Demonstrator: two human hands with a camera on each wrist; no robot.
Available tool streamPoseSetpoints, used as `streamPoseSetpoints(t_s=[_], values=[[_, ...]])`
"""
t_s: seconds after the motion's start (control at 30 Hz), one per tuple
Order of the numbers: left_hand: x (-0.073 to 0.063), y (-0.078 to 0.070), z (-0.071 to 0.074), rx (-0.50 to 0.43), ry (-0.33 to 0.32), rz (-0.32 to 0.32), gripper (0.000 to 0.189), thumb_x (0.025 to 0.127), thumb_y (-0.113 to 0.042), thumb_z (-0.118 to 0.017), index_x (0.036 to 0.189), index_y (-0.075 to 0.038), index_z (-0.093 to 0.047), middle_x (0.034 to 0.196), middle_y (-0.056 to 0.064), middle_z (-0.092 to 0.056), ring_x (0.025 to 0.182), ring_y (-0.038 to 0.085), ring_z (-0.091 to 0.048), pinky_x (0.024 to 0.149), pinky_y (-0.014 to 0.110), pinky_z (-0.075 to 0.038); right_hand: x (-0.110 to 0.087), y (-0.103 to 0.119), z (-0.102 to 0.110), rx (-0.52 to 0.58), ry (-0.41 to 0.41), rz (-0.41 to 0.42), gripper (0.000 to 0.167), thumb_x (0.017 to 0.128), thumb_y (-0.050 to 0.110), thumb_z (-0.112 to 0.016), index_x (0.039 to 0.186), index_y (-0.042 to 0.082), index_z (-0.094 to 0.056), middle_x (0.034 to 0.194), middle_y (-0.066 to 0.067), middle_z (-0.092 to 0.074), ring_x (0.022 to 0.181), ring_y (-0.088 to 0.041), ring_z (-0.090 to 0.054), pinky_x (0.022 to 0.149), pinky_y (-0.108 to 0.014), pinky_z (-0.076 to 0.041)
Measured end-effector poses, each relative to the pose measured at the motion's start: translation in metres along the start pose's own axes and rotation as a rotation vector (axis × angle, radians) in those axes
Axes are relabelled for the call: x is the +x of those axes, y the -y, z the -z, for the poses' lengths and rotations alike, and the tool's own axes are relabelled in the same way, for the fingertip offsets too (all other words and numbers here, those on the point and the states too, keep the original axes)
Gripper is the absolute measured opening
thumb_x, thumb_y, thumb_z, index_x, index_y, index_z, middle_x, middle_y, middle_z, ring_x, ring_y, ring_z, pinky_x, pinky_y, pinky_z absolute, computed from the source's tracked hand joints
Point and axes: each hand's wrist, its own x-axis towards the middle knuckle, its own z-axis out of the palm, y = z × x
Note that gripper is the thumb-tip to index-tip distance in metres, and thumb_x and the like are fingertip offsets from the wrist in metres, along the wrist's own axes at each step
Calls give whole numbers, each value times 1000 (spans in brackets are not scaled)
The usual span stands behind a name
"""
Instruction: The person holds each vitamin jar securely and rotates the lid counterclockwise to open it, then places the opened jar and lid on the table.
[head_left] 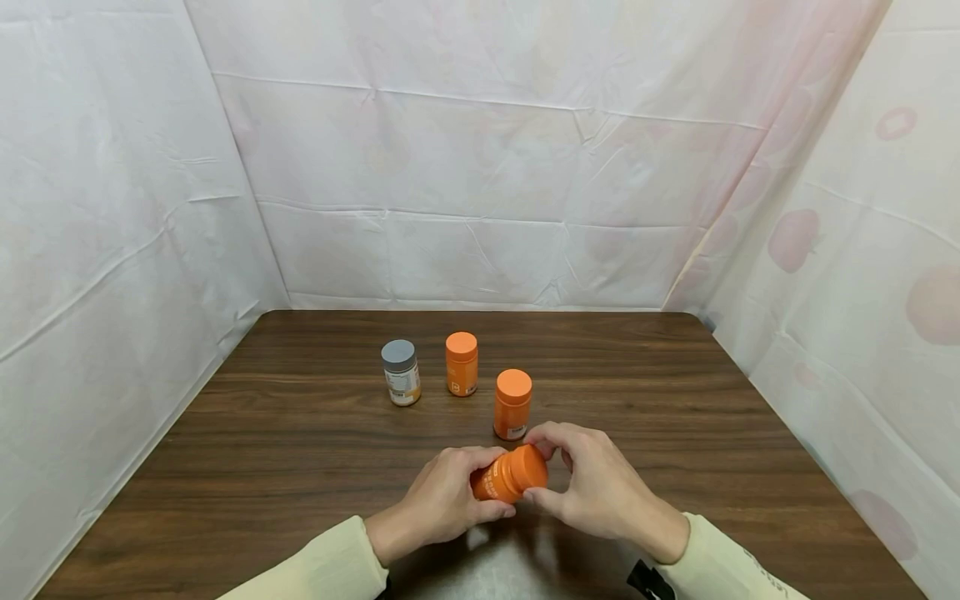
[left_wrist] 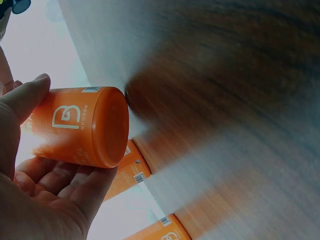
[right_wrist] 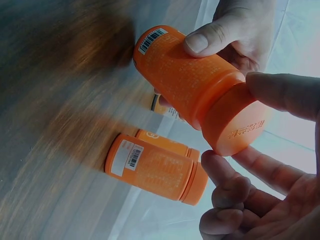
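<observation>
An orange pill bottle [head_left: 493,481] lies tilted between both hands near the front of the table, its cap towards the right. My left hand [head_left: 442,493] grips the body, thumb on one side and fingers on the other. With thumb and fingertips, my right hand [head_left: 596,479] pinches the rim of the orange cap [right_wrist: 232,122], which sits on the bottle. In the left wrist view the base of the bottle [left_wrist: 111,127] faces away from the palm. Just behind the hands stands a second orange bottle [head_left: 513,407], upright and capped.
Farther back, another orange bottle [head_left: 462,365] stands upright beside a white bottle with a grey cap [head_left: 401,372]. All rest on a dark wood table [head_left: 300,433]. White sheets [head_left: 465,158] hang behind it and at both sides.
</observation>
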Motion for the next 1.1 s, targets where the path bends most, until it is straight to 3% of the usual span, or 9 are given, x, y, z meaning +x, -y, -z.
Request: streamPoseSetpoints(t_s=[1.1], values=[[-1,1,0,-17,3,14,44,79,-31,-91,118,-32,-71,100,-17,-68,83,1,-60,77,26,-52,-4,-16,14,92,21,-14,54,70,15,-94,111,28,-62,90,16,-65,66,-12,-53,58,-24,-44]])
